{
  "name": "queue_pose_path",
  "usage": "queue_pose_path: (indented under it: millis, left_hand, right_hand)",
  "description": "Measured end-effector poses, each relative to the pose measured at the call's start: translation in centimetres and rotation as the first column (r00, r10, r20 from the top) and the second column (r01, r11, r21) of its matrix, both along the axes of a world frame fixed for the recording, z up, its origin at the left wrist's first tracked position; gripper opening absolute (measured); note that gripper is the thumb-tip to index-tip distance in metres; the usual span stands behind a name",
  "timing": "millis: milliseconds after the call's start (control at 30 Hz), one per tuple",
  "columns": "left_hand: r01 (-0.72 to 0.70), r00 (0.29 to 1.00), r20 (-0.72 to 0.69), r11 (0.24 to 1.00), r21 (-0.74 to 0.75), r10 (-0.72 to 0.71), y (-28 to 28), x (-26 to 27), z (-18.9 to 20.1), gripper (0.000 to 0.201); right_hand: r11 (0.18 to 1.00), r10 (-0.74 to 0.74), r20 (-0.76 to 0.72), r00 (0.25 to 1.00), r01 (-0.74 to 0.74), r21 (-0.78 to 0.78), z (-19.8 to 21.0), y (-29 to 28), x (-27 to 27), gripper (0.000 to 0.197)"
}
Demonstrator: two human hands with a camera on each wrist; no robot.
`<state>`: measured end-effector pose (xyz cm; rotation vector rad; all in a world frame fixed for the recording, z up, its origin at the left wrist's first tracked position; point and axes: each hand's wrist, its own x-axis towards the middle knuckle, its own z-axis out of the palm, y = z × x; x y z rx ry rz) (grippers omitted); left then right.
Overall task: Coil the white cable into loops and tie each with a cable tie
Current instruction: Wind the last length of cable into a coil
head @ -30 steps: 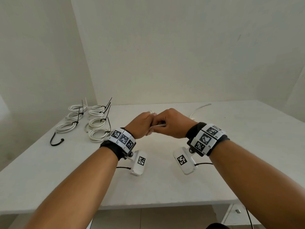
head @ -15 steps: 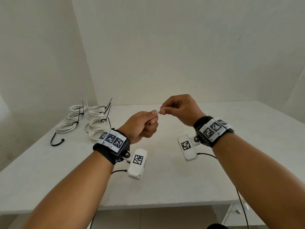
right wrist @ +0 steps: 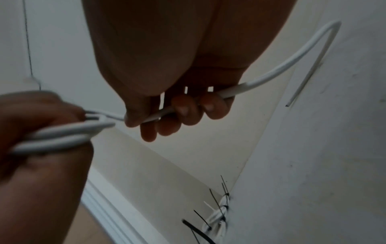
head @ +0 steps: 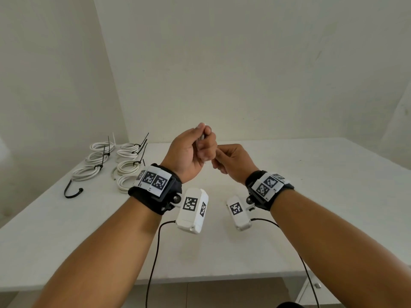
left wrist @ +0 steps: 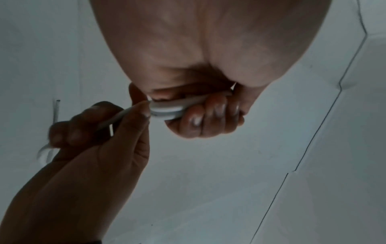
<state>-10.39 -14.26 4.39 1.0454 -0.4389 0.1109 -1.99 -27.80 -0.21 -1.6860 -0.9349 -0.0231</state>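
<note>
my left hand [head: 189,152] is raised above the white table [head: 311,196], fingers curled tight round a small bundle of folded loops of the thin white round cable [left wrist: 167,109]; in the left wrist view the loops sit packed side by side under my fingertips [left wrist: 196,120]. my right hand [head: 233,162] is just beside it and a little lower, almost touching, its fingers [right wrist: 183,109] curled round the next stretch of the same cable, which runs straight across from the bundle. past my right hand the cable arcs out in a wide bend and turns back to a loose cut end [right wrist: 289,104].

out at the far left corner of the table lie the finished coils of white cable [head: 131,167], set in two short rows close together, each cinched with a black plastic cable tie [head: 99,167] whose tail sticks up. one loose black cable tie [head: 72,192], bent into a hook, lies on the table just in front of the coils.
</note>
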Motion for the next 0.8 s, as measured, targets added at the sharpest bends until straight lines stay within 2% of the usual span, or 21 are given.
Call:
queue_pose_path:
  millis: [133,233,300,367,400,467,633,800]
  left_hand:
    - [-0.174,0.984,0.041,0.985,0.015,0.174,0.2,1.0,0.4,0.024]
    - [-0.332,0.943,0.048,0.941,0.063,0.329,0.4,2.0,0.1,0.029]
    - [-0.483,0.876,0.117,0.842,0.240,0.468,0.9,2.6,-0.5,0.033]
    - [-0.566,0.817,0.207,0.683,0.462,0.537,1.4,3.0,-1.3,0.034]
    - [-0.567,0.809,0.227,0.621,0.541,0.542,1.6,2.9,-1.7,0.033]
    - [-0.537,0.819,0.222,0.569,0.623,0.530,1.7,2.8,-2.4,0.028]
    - [-0.566,0.784,0.317,0.406,0.718,0.533,1.6,2.9,-3.6,0.032]
    - [-0.484,0.810,0.270,0.332,0.809,0.521,1.9,3.2,-4.1,0.034]
  right_hand:
    - [0.983,0.003,0.111,0.994,0.017,-0.183,-0.4,0.2,-1.1,0.045]
    - [0.948,0.044,0.196,0.980,0.021,-0.318,-0.8,0.6,-1.1,0.026]
    - [0.909,0.050,0.241,0.969,0.056,-0.414,-0.8,0.8,-1.1,0.021]
    - [0.885,0.056,0.294,0.954,0.089,-0.457,-0.8,0.7,-1.0,0.025]
    - [0.877,0.062,0.325,0.944,0.104,-0.469,-0.8,0.5,-1.0,0.025]
    - [0.857,0.079,0.372,0.925,0.128,-0.498,-0.7,0.3,-1.0,0.026]
    - [0.853,0.107,0.440,0.892,0.146,-0.502,0.1,0.0,-1.2,0.017]
    - [0.826,0.137,0.544,0.828,0.208,-0.524,1.6,-0.6,-1.6,0.012]
